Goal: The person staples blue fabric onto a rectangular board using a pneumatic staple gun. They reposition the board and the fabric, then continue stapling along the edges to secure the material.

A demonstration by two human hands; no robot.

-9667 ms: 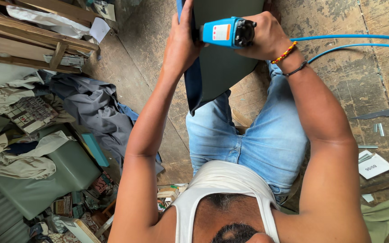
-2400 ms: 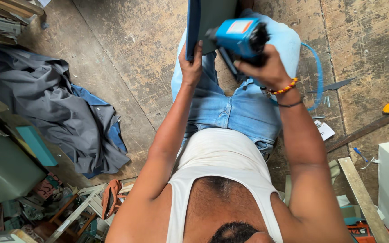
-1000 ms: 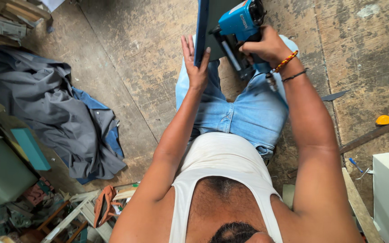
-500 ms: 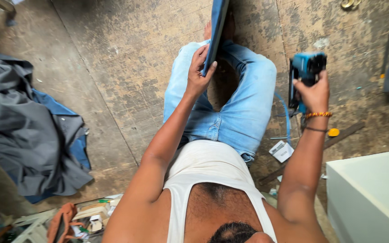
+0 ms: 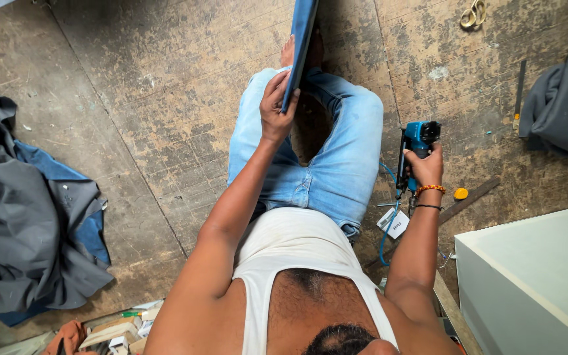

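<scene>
Blue panel (image 5: 302, 46) stands on edge between the knees, gripped by the left hand (image 5: 275, 108); right hand (image 5: 422, 172), closed on what seems a staple gun (image 5: 417, 143), should keep it low near the floor.

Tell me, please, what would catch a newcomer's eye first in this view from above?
Most striking is the blue panel, standing on edge between the seated person's knees and gripped by the left hand. To the right, the right hand holds a blue pneumatic stapler low beside the leg. A heap of grey fabric lies on the worn wooden floor at left.
</scene>
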